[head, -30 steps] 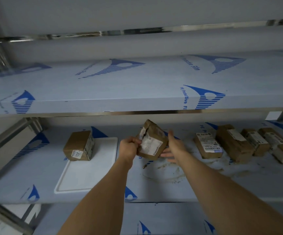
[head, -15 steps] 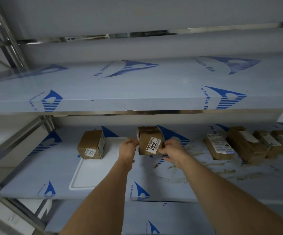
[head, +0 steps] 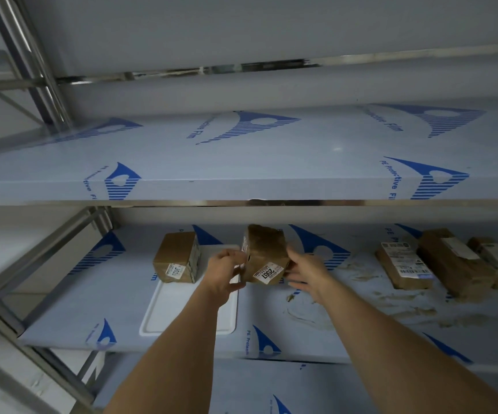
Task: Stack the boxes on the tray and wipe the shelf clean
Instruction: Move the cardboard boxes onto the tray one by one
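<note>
I hold a brown cardboard box (head: 267, 253) with a "2007" label above the shelf (head: 98, 300), just right of the white tray (head: 182, 318). My left hand (head: 225, 271) grips its left side and my right hand (head: 304, 271) its right side. Another brown box (head: 176, 258) stands on the tray's far left corner. Several more labelled brown boxes, among them a flat one (head: 403, 268) and a long one (head: 451, 265), lie in a row on the right of the shelf.
Brown dirt smears (head: 358, 270) and crumbs cover the shelf's middle and right. An upper shelf (head: 241, 162) with blue-printed protective film overhangs closely. Metal uprights (head: 32, 61) stand at the left. A lower shelf (head: 256, 392) shows below.
The box has turned from tilted to upright, its "2007" label now facing me, and has moved left toward the tray. Both hands stay on it.
</note>
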